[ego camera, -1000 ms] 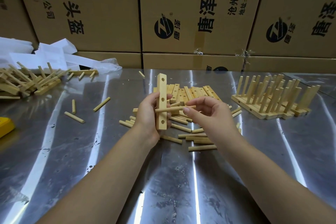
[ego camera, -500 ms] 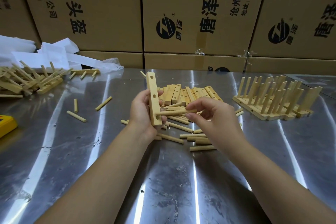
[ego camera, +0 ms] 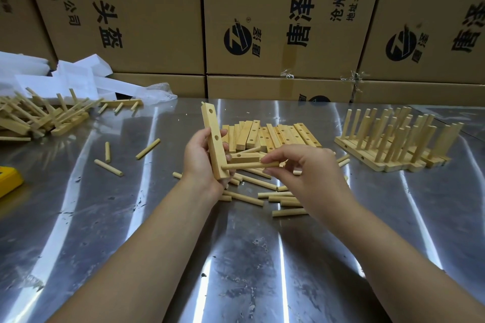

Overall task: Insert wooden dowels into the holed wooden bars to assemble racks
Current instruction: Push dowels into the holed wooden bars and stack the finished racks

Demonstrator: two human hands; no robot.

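Note:
My left hand (ego camera: 200,162) grips a holed wooden bar (ego camera: 214,139), held nearly upright above the steel table and leaning a little to the left. Two empty holes show in its upper half. My right hand (ego camera: 304,173) pinches a wooden dowel (ego camera: 249,165) that lies level, its left end set in the bar's lowest hole. Behind the hands lies a pile of holed bars (ego camera: 273,135). Loose dowels (ego camera: 262,191) are scattered under and in front of the hands.
Finished racks with upright dowels (ego camera: 393,144) stand at the right. A heap of assembled racks (ego camera: 39,115) lies far left, with three stray dowels (ego camera: 109,167) nearby. A yellow object (ego camera: 8,181) sits at the left edge. Cardboard boxes (ego camera: 262,21) wall off the table's back.
The bar has tilted from upright to leaning left and shifted left. The dowel in my right hand has stayed at the bar's lowest hole as both hands moved slightly.

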